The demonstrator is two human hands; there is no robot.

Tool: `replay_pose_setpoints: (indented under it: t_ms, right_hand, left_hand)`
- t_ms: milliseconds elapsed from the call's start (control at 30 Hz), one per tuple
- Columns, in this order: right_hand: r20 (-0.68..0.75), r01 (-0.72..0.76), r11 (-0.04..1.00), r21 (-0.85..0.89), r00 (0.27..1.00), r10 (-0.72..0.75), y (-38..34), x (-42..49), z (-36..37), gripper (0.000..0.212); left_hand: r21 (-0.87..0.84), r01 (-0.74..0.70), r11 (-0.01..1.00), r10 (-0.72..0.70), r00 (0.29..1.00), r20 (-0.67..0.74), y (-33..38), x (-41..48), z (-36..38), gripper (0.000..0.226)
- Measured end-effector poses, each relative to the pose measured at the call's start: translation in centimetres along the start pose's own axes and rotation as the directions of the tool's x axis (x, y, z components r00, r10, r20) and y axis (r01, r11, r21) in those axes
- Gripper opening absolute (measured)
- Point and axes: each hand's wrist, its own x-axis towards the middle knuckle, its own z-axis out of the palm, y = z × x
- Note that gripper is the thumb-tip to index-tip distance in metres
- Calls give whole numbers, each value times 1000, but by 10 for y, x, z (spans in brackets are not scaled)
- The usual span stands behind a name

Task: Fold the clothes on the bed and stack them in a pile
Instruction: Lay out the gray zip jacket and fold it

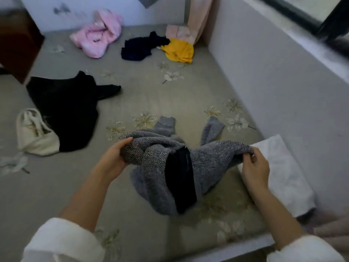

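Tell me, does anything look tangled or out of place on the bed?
The grey sweater, gripped by the left hand and right hand, is bunched and twisted, and a dark piece hangs from its middle; lining or a separate garment, I cannot tell. The pink garment, navy garment, yellow garment and black garment lie crumpled.

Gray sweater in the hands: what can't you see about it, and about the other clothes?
All in the head view:
- The gray sweater is bunched between the left hand and right hand, so its shape is hidden. Its dark patch could be lining or another garment.
- The black garment covers part of the cream item, so what it is stays unclear.
- The pink garment is far away and blurred.
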Motion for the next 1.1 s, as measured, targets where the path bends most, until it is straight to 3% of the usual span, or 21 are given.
replay_pose_setpoints:
  t_ms: [133,233,333,433,500,600,667,800,933,1100]
  right_hand:
    - [-24,87,977,192,996,-84,-66,16,-33,24]
    - [-126,250,938,239,966,-225,-110,25,-52,18]
    - [-227,385,879,281,917,-329,-150,35,-70,14]
    - [-182,403,834,376,915,-361,-187,49,-72,14]
    - [-109,392,852,347,919,-378,-202,66,-61,15]
    - [87,280,903,325,942,-323,-217,93,-36,16]
    - [137,245,917,315,944,-300,-229,108,-20,14]
    - [43,339,898,280,930,-365,-264,123,-4,14]
    - [-59,438,816,378,891,-451,-291,126,-5,11]
    - [-101,485,771,412,866,-491,-281,101,-6,13]
  left_hand:
    - [8,-139,990,139,990,13,50,-57,6,19]
    - [30,-287,958,288,956,-56,91,-90,8,16]
    - [73,-435,897,442,881,-169,137,-109,4,8]
    - [169,-538,826,564,785,-257,174,-110,-1,4]
    - [193,-534,823,567,768,-297,187,-101,1,8]
    - [177,-453,874,486,806,-336,198,-84,6,6]
    - [163,-431,888,460,812,-360,207,-76,8,11]
    - [112,-569,814,565,735,-374,239,-73,8,11]
    - [74,-710,701,683,637,-358,268,-80,0,12]
    - [3,-762,647,714,605,-352,244,-87,-24,15]
